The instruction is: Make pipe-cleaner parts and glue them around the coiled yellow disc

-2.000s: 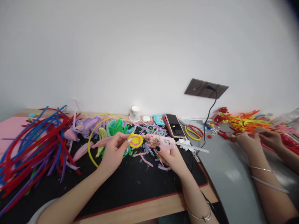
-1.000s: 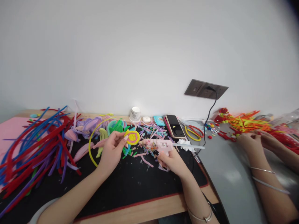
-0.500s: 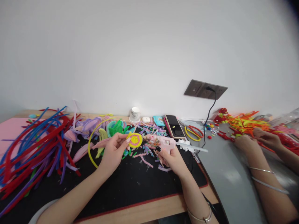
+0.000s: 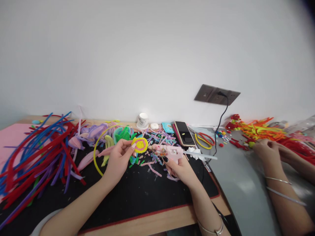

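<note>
Between thumb and fingers, my left hand (image 4: 120, 157) pinches a round yellow disc with a pink ring (image 4: 139, 145), which looks made of pipe cleaner. My right hand (image 4: 178, 168) is wrapped round the handle of a pink hot glue gun (image 4: 172, 152). A clear glue stick (image 4: 201, 155) juts out of its back. The gun's nozzle points left and is close to the disc's right edge; whether they touch I cannot tell. Beneath both hands, short cut pieces of pipe cleaner (image 4: 155, 170) lie scattered on a black mat (image 4: 137, 200).
Long red, blue and purple pipe cleaners (image 4: 46, 147) heap up on the left. A paper cup (image 4: 143, 120), a phone (image 4: 184, 133) and scissors (image 4: 204, 140) stand or lie near the wall. At right, another person's hands (image 4: 267, 152) work beside orange pipe cleaners (image 4: 263, 129). A black cord (image 4: 221, 114) hangs from the socket.
The disc and the glue gun have both shifted slightly left, along with my hands. The other person's hands have come closer together.
</note>
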Motion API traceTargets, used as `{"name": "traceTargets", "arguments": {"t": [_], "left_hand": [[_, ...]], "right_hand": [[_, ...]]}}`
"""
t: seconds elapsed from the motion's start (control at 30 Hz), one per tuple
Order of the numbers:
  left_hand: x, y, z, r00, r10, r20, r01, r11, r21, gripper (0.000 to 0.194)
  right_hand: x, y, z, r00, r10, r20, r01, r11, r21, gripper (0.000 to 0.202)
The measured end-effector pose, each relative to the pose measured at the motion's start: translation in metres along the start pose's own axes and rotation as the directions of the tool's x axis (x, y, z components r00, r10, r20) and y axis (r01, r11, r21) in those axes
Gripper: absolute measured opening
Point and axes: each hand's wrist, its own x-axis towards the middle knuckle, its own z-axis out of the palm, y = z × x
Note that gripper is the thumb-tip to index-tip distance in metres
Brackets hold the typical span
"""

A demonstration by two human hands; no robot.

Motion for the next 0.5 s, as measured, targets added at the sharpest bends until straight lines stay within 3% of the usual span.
{"name": "traceTargets", "arguments": {"t": [0.5], "left_hand": [[-0.0035, 0.0031, 0.0056, 0.990, -0.140, -0.007, 0.135, 0.971, -0.198, 0.025]], "right_hand": [[0.0014, 0.0032, 0.0004, 1.000, 0.006, 0.012, -0.005, 1.000, -0.008, 0.026]]}}
